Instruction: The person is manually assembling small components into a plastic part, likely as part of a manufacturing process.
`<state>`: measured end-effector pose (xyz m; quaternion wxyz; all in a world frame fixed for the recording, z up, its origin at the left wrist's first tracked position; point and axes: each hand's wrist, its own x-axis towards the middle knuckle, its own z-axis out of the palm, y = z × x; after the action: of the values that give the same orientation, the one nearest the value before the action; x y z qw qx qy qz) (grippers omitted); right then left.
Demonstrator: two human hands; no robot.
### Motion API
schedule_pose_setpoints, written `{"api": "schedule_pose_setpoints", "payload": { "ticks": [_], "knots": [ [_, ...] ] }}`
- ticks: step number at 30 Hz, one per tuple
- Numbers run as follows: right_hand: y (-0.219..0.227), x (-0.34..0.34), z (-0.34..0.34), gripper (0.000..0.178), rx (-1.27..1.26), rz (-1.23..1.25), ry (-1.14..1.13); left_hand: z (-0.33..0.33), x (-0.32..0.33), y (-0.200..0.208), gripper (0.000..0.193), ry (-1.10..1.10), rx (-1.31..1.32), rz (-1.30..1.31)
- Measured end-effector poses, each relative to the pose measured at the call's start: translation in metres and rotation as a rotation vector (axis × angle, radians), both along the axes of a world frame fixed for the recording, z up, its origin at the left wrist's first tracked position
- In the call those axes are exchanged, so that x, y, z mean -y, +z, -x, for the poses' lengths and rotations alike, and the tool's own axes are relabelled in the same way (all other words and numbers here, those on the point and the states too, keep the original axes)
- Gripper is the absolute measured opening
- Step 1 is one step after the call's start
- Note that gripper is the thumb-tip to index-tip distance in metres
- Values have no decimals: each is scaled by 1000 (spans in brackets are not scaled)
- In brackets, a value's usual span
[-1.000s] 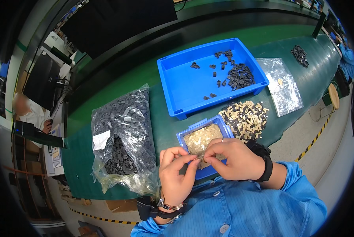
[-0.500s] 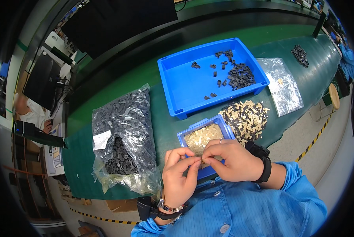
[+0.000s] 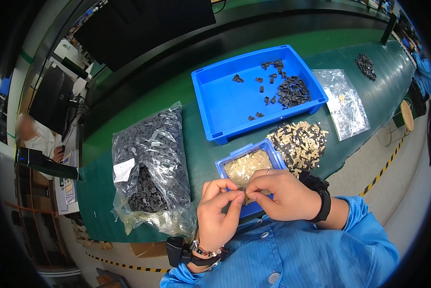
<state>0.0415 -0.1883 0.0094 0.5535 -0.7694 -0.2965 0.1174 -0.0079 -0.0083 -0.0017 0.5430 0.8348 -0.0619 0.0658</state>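
My left hand [image 3: 219,210] and my right hand [image 3: 283,194] meet fingertip to fingertip over the near part of a small blue bin [image 3: 221,168]. Both are closed in a pinch on a tiny piece, mostly hidden by the fingers, so its kind cannot be made out. Inside the bin lies a heap of small pale, translucent pieces [image 3: 248,165]. Just beyond my right hand spreads a pile of small cream and black parts [image 3: 302,146] on the green mat [image 3: 203,158].
A large blue tray [image 3: 225,127] at the back holds loose black parts [image 3: 294,92]. To the left lies a clear bag [image 3: 148,144] full of black parts. A flat plastic bag [image 3: 347,113] and a small black pile [image 3: 365,67] lie right. Another person [image 3: 40,139] is at far left.
Almost nothing differs. Both hands stay pinched together at the same place over the small bin, with only a very slight shift of the fingers.
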Motion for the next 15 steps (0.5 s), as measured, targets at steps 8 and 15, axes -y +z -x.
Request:
{"api": "schedule_pose_setpoints", "payload": {
  "ticks": [8,15],
  "knots": [
    [0,1,1,4,-12,14,-3,-2,0,-1,6,10,7,16],
    [-2,13,1,4,59,40,-96,-5,0,-2,7,96,75,-138]
  ]
}}
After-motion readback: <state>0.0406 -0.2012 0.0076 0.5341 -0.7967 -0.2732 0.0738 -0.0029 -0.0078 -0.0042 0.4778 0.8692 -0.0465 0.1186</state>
